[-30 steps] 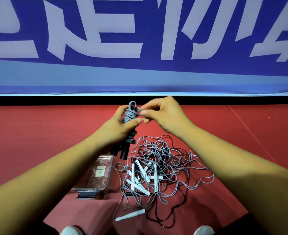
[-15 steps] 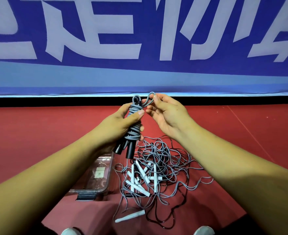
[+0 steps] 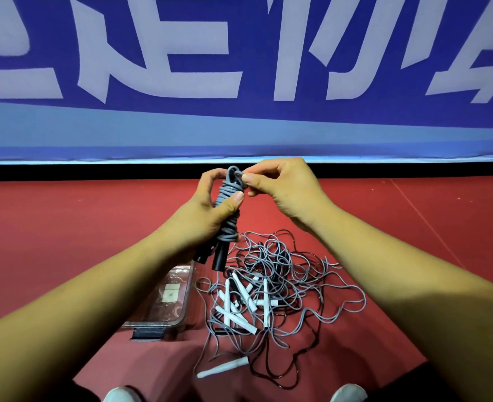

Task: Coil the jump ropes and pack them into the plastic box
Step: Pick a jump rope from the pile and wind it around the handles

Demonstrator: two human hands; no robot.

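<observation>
The task is at an early stage, by the look of it. One coiled bundle of grey rubber jump rope [image 3: 228,227] is nearly finished: its turns are wound tightly round the middle and its two black cylindrical handles [image 3: 219,258] hang side by side from the lower end. It has not been packed. The clear rectangular plastic box [image 3: 178,324] sits on the red floor [image 3: 65,227], partly hidden under the left forearm. No rope shows through its walls, and I cannot tell whether its lid is on. Just to the right of the box lies a tangled heap of thin grey jump ropes [image 3: 280,265] with short white plastic handles [image 3: 240,303] scattered through it, all uncoiled, so most of the work is left.

The left hand [image 3: 201,219] grips the bundle round its middle, fingers curled behind it and the thumb pressed across the front, and holds it upright above the heap and well clear of the floor. The right hand [image 3: 283,187] is closed at the bundle's top, its thumb and fingertips pinching the small grey end loop [image 3: 233,173] that sticks up there. This is probably the tuck that locks the coil. The box lies below and to the left of the held bundle, near but apart from it.
</observation>
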